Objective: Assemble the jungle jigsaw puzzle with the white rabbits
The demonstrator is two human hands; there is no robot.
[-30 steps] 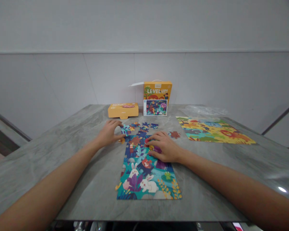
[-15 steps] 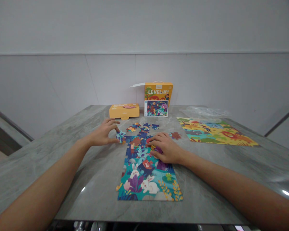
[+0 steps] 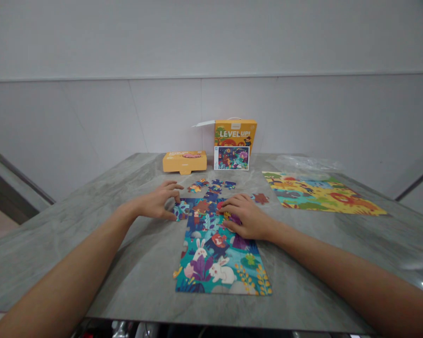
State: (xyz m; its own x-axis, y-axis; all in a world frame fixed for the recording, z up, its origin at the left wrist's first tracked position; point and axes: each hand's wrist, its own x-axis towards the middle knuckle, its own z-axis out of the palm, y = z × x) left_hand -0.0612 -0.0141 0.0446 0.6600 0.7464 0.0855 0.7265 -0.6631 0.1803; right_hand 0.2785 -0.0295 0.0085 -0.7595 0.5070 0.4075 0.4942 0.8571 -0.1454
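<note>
My left hand (image 3: 158,201) grips a blue and teal puzzle piece (image 3: 181,211) by its left edge, thumb and fingers curled about it. That piece lies against the upper left side of a partly assembled jigsaw puzzle (image 3: 215,263) showing white rabbits and purple leaves. Flat over the puzzle's upper right part rests my right hand (image 3: 246,217), its fingers stretched out and covering some of the picture. Just beyond the puzzle are loose blue pieces (image 3: 216,184) and an orange cluster of pieces (image 3: 197,186). A brown piece (image 3: 260,199) sits beyond my right hand.
A finished yellow animal puzzle (image 3: 320,193) lies at the right, with clear plastic wrap (image 3: 299,163) behind it. At the back stand a flat yellow box (image 3: 184,162), an upright "LEVEL UP!" box (image 3: 236,134) and a picture card (image 3: 231,158) leaning against it.
My left hand has brought its piece slightly nearer me, down along the puzzle's left side. The right hand stays on the puzzle. The whole view has shifted a little.
</note>
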